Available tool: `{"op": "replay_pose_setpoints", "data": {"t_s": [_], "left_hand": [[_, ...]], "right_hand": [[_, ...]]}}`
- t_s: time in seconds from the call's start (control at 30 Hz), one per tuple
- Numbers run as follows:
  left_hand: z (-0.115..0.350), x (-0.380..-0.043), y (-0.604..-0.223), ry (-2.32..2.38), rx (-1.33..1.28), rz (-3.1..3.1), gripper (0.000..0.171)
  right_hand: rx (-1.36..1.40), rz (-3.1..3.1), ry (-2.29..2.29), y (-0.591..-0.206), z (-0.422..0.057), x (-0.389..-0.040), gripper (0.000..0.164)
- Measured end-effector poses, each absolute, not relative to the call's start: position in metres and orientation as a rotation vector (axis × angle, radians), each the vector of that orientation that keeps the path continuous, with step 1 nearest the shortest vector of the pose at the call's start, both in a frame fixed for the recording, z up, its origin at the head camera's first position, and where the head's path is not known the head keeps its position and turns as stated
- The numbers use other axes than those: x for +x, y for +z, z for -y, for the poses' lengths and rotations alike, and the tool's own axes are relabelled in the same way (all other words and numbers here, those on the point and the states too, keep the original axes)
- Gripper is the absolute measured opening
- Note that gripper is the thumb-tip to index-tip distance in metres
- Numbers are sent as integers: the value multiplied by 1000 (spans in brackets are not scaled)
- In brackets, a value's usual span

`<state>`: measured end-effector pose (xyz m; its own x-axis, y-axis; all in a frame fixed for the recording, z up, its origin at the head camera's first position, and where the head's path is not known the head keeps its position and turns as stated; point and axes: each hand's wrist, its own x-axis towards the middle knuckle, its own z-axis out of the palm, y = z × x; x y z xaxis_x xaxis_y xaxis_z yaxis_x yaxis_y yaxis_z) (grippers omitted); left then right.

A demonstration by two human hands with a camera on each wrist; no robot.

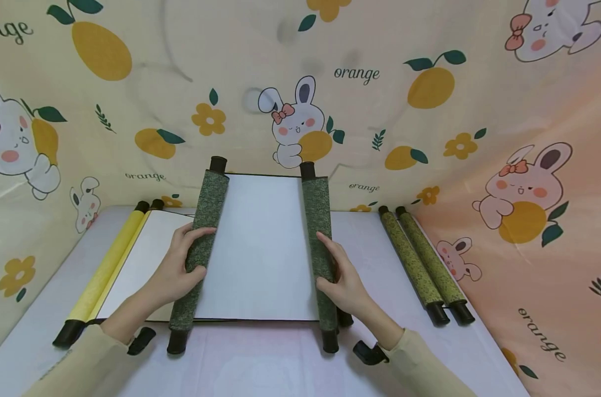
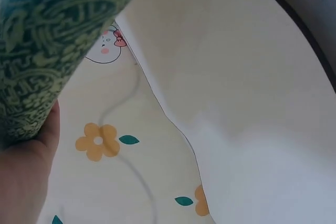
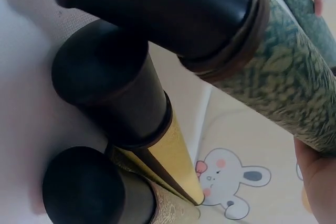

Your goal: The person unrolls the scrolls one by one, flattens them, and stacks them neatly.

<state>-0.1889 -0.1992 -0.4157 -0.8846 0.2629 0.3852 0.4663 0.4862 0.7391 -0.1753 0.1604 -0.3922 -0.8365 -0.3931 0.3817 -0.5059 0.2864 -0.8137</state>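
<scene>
In the head view, a partly unrolled hanging scroll shows a blank white sheet (image 1: 261, 248) between two dark green patterned rollers with black end knobs. My left hand (image 1: 176, 270) grips the left roller (image 1: 208, 204), thumb and fingers on either side of it. The right roller (image 1: 316, 204) is held by my right hand (image 1: 347, 281) in a similar grip. From the right wrist, the green roller (image 3: 283, 66) appears raised above other rolls, with part of the right hand (image 3: 317, 187) behind it. The left wrist view shows the green roll (image 2: 58, 35) close up, beside the white sheet.
A yellow scroll (image 1: 107, 264) lies at the left, its white sheet running under the green one. Two olive speckled rollers (image 1: 419, 259) lie side by side at the right. Behind the table (image 1: 261, 358) hangs a cloth (image 1: 261, 49) printed with rabbits and oranges.
</scene>
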Motion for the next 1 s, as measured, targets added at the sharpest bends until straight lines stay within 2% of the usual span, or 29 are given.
{"op": "replay_pose_setpoints", "data": {"t_s": [0.4, 0.57, 0.8, 1.0], "left_hand": [[195, -190, -417, -1305, -568, 2583, 71], [195, -192, -422, -1243, -528, 2586, 86], [204, -191, -424, -1240, -557, 2516, 80], [210, -191, -423, -1248, -620, 2430, 86]], "right_hand": [[720, 2465, 1622, -393, -154, -177, 89], [697, 2479, 1556, -396, -153, -176, 92], [705, 2450, 1547, -393, -156, -177, 92], [673, 2441, 1581, -392, -159, -177, 92]]}}
